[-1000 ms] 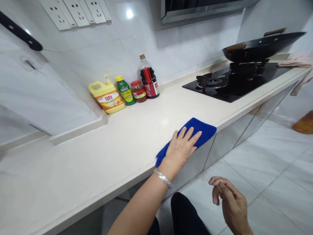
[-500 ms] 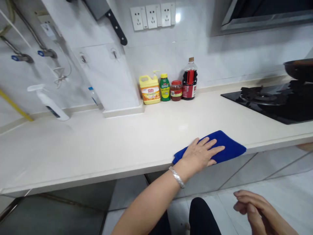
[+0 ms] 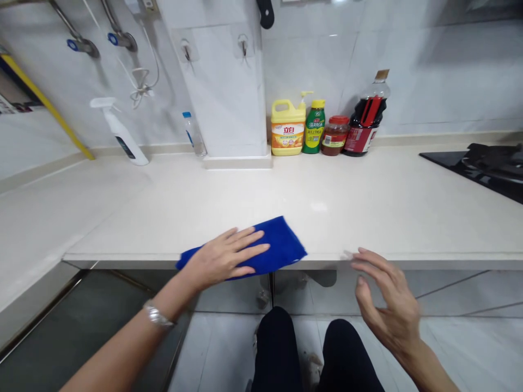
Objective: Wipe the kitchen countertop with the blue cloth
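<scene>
Blue microfibre cloth (image 3: 265, 247), folded flat, lies at the front edge of our pale cream stone countertop (image 3: 368, 207), its near corner hanging a little over the lip. Our left hand (image 3: 223, 257) presses on it with fingers spread and palm down, gripping nothing. Our right hand (image 3: 386, 299) hovers at four o'clock from the cloth, loosely curled and holding nothing, just below the counter's edge. At twelve o'clock, against the tiled wall, stand a yellow plastic detergent jug (image 3: 288, 129), a green squeeze bottle (image 3: 314, 126), a red-lidded glass jar (image 3: 334, 136) and a dark soy sauce bottle (image 3: 365, 120). Risk, in our judgement: the cloth could slide off the edge, given its overhang and only flat pressure holding it.
</scene>
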The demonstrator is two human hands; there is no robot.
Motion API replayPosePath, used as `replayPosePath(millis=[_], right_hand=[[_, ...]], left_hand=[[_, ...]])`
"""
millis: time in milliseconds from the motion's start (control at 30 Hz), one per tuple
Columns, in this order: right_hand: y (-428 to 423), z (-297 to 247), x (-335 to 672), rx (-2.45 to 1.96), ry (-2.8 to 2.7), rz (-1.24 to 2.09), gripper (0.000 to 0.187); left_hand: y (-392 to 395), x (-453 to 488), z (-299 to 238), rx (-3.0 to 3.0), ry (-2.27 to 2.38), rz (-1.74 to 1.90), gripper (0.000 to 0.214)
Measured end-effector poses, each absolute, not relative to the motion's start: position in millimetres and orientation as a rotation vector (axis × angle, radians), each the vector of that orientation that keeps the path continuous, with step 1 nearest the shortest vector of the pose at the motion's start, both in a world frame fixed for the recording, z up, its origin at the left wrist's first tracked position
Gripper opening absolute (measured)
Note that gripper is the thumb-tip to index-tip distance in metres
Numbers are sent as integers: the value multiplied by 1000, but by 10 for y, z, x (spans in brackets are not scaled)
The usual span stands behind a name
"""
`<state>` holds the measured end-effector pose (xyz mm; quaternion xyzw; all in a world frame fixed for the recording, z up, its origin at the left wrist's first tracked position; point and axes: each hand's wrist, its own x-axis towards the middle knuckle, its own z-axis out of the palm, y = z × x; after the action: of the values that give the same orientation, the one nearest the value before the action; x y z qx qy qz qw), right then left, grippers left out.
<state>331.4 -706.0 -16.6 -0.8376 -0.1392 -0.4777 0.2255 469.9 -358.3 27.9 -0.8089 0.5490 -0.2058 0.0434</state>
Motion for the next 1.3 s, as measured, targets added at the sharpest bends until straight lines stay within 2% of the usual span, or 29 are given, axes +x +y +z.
replayPosePath(millis=[133, 233, 333, 467, 567, 700, 867, 1000, 1200, 1300], right_hand=[[-6954, -272, 3552, -2428, -396, -1261, 29], [-6935, -389, 3635, -2528, -320, -1326, 31], [-6932, -486, 3661, -2567, -263, -1361, 34], [-6925, -561, 3685, -2584, -222, -1406, 39], [-6917, -602, 3711, -2592, -214, -1451, 44], [-6906, -654, 3740, -2575, -185, -1470, 50], [-6882, -727, 3792, -2587, -190, -1532, 55], [-6882, -723, 3796, -2570, -163, -1583, 51], [-6732, -274, 3656, -2426, -304, -1163, 28], [-6299, -40, 3742, -2297, -590, -1070, 34]], left_hand=[[-2806, 4762, 364, -2555, 1605, -572, 63], [-2542, 4631, 406, -2695, 1456, -531, 51], [-2645, 4397, 335, -2918, 1091, -611, 44], [-3049, 4222, 121, -3100, 593, -887, 47], [-3218, 4254, 36, -3094, 412, -1054, 42], [-3107, 4357, 112, -3037, 724, -1043, 39], [-2913, 4480, 329, -2874, 1213, -716, 51], [-2999, 4551, 390, -2656, 1436, -704, 61], [-3169, 4529, 304, -2477, 1617, -735, 66], [-3163, 4536, 222, -2462, 1632, -760, 60]])
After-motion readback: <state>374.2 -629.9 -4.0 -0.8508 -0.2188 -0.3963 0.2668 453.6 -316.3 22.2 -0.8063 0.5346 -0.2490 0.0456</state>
